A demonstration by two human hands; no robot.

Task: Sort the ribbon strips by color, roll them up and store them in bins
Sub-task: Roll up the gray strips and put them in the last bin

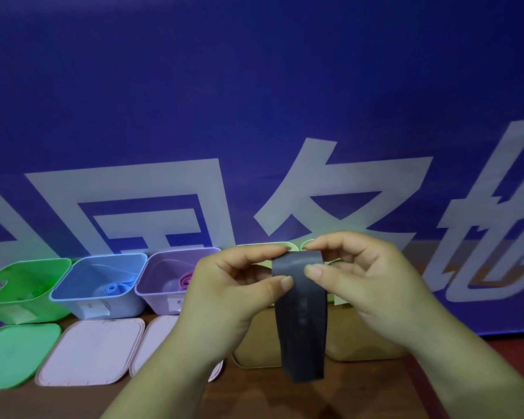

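A dark grey ribbon strip (pixel 301 316) hangs in the air in front of me, its lower end just above the table. My left hand (pixel 233 291) pinches its top left edge between thumb and forefinger. My right hand (pixel 366 282) pinches the top right edge the same way. Along the back stand a green bin (pixel 22 285), a blue bin (pixel 100 282) with a rolled blue ribbon (pixel 115 288) inside, and a lilac bin (pixel 164 279) holding a rolled pink ribbon (pixel 185 279). A pale yellow-green bin (pixel 266 247) shows behind my hands, mostly hidden.
Lids lie flat in front of the bins: a green lid (pixel 15 355), two pale pink lids (pixel 91 349), and tan lids (pixel 254 349) under the ribbon. A blue banner with large white characters (pixel 254 116) closes off the back. The brown table (pixel 360 394) runs to the front.
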